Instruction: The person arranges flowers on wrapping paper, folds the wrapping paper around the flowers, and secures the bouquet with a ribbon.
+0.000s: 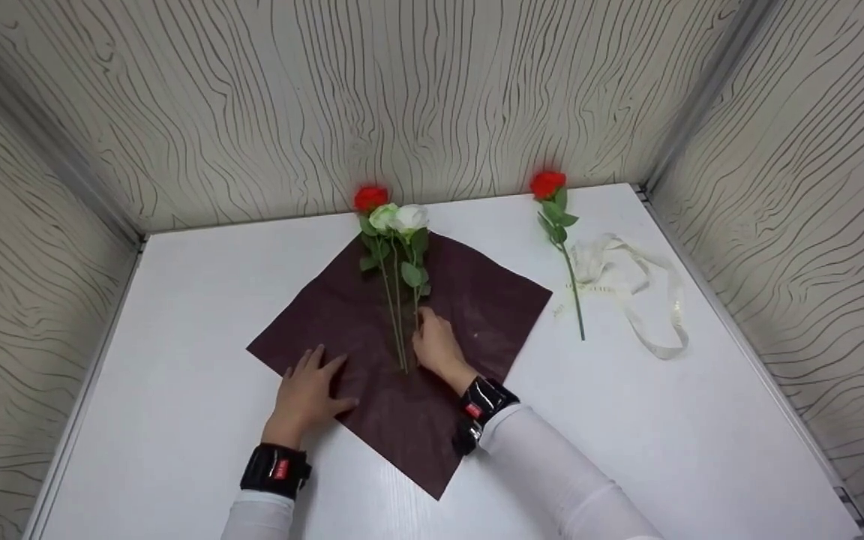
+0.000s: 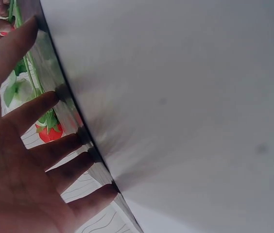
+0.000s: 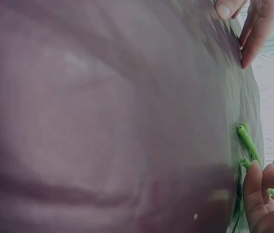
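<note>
A dark maroon sheet of wrapping paper lies turned like a diamond on the table. Three roses rest on it, heads toward the back: a red rose, a pale greenish-white rose and a white rose. My right hand pinches the white rose's stem low down; in the right wrist view thumb and fingers meet beside the green stem ends. With fingers spread, my left hand rests on the paper's left edge. Its fingertips touch that edge in the left wrist view.
Another red rose lies apart at the back right of the white table. Beside its stem a loose cream ribbon with printed lettering is looped. Wood-patterned panels enclose the table at the back and sides.
</note>
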`<state>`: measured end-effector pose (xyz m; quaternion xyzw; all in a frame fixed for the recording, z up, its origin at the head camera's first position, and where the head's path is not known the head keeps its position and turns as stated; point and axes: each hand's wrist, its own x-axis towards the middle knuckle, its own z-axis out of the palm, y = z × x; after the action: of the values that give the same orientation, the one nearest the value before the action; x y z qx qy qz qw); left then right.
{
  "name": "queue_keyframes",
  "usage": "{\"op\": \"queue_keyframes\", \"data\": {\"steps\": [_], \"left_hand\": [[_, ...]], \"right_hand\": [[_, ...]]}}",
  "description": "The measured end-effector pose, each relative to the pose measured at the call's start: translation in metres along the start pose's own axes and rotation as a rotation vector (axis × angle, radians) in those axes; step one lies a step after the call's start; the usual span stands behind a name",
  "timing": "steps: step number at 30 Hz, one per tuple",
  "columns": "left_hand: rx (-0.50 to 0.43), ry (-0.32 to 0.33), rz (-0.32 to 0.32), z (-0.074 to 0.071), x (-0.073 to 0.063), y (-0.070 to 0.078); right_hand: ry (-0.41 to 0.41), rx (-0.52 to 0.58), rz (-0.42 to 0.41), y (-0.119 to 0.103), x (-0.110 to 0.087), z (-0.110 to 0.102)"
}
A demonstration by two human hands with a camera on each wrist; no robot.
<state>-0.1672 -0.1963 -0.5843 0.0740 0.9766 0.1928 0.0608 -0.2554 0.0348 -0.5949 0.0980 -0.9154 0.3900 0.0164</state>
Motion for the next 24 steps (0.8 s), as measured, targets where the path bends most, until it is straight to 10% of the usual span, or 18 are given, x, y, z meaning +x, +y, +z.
{"op": "queue_keyframes", "data": {"steps": [24], "left_hand": [[-0.014,0.01,-0.012,-0.0009,-0.0027,0.002]], "right_hand": [[-0.13,-0.119,-0.018,-0.0014,0.0045,-0.004]]}}
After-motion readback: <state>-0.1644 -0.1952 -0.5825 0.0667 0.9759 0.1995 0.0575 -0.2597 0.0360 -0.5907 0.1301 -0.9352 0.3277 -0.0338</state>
